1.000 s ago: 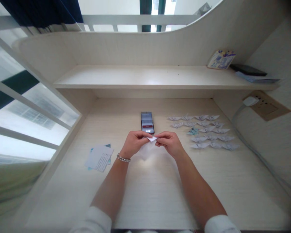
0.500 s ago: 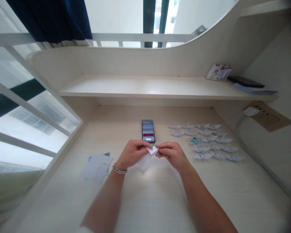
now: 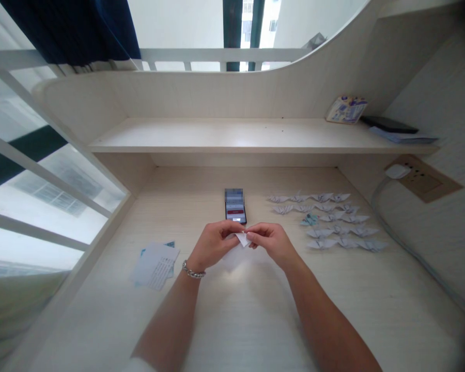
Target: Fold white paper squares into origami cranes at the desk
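My left hand (image 3: 213,243) and my right hand (image 3: 271,242) meet over the middle of the desk, both pinching a small folded white paper (image 3: 242,238) between their fingertips. The paper is held just above the desk top. A silver bracelet (image 3: 192,272) circles my left wrist. Directly behind my hands lies a phone (image 3: 235,205) with its screen lit.
Several folded paper figures (image 3: 329,221) lie in rows on the right of the desk (image 3: 232,320). Loose paper sheets (image 3: 155,263) sit at the left. A shelf (image 3: 256,135) above holds a small box, a dark flat thing and papers. A wall socket and cable (image 3: 399,173) are on the right.
My hands have drawn closer together and the paper between them looks smaller. The view tilted up, then slightly back down.
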Action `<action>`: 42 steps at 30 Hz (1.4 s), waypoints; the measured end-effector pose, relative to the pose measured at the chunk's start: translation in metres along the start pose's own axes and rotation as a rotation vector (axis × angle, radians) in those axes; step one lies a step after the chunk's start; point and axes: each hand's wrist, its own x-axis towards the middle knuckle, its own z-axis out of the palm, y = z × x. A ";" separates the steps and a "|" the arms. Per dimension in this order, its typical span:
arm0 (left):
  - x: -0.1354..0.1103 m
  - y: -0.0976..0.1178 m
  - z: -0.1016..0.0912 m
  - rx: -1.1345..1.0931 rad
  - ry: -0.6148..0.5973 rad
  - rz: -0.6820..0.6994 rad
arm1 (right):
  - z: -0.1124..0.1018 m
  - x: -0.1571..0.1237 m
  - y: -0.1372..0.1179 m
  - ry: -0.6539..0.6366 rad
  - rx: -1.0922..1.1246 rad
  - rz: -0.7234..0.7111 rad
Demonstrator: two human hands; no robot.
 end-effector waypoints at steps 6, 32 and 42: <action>-0.001 -0.006 -0.003 0.101 0.013 -0.030 | 0.000 -0.002 -0.005 -0.025 0.035 0.040; -0.003 -0.006 -0.003 0.019 -0.043 -0.001 | -0.002 0.000 0.002 -0.067 0.020 0.087; -0.003 -0.005 -0.011 -0.125 -0.103 -0.094 | -0.005 -0.002 -0.003 -0.075 0.019 0.060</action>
